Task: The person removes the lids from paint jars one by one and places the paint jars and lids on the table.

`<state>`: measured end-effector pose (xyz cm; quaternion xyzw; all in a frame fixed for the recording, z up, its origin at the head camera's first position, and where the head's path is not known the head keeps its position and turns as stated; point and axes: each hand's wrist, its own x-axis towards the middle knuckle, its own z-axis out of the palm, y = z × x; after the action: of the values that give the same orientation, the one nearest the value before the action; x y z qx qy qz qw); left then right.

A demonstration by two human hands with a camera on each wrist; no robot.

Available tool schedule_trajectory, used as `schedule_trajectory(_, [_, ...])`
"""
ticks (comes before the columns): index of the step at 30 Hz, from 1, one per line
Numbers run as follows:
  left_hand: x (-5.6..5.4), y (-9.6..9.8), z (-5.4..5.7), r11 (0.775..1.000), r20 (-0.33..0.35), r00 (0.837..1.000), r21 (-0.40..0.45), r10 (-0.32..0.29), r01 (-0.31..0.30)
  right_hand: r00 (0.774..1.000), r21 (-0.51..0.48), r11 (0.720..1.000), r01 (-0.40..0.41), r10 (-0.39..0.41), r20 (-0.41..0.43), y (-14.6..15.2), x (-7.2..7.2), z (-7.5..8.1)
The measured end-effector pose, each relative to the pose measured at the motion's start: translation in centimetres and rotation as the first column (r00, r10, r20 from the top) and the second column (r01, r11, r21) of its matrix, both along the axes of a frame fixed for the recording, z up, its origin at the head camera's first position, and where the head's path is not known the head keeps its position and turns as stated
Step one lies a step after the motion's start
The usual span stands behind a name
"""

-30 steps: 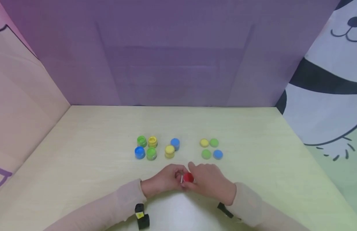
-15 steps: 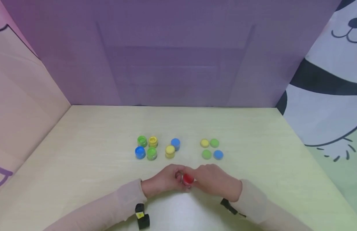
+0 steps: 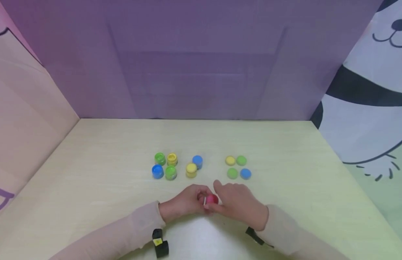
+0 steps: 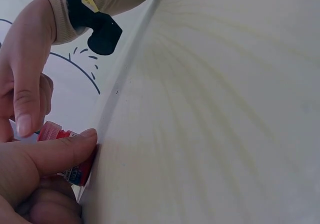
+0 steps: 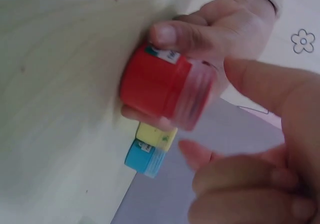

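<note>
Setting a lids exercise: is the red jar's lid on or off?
On: a translucent lid caps the red jar in the right wrist view; tightness, cannot tell.

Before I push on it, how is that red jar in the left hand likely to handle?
The red jar looks like hard plastic, so it should stay stiff in the left hand. Its smooth-looking wall may let it slip or turn under a push. Being round, it would likely roll if dropped on its side.
</note>
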<state>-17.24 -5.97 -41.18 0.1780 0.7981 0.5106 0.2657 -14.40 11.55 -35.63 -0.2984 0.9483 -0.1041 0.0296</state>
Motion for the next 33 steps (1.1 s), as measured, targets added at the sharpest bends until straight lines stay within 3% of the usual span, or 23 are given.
schedule_trajectory(4, [0.0, 0.0, 0.1, 1.0, 0.011, 1.0, 0.005, 0.01, -0.01, 0.994, 0.054, 0.993, 0.109, -0.111, 0.025, -0.7, 0.1, -0.3])
schedule_trajectory(7, [0.0, 0.0, 0.2, 1.0, 0.015, 1.0, 0.003, 0.004, -0.004, 0.99, 0.062, 0.99, 0.13, -0.133, 0.045, -1.0, 0.2, -0.4])
schedule_trajectory(19, [-0.1, -0.1, 0.1, 1.0, -0.001, 1.0, -0.005, -0.008, 0.008, 0.993, 0.034, 0.997, 0.066, -0.069, 0.092, -0.9, 0.0, -0.2])
schedule_trajectory(26, [-0.2, -0.2, 0.3, 0.999, 0.0, 1.0, -0.031, -0.019, 0.019, 0.993, 0.008, 1.0, -0.02, 0.019, 0.118, -0.6, -0.4, 0.0])
schedule_trajectory(33, [-0.1, -0.1, 0.2, 1.0, 0.029, 0.999, 0.009, -0.025, 0.025, 0.975, 0.008, 0.993, -0.122, 0.118, 0.187, 0.1, -0.7, 0.5])
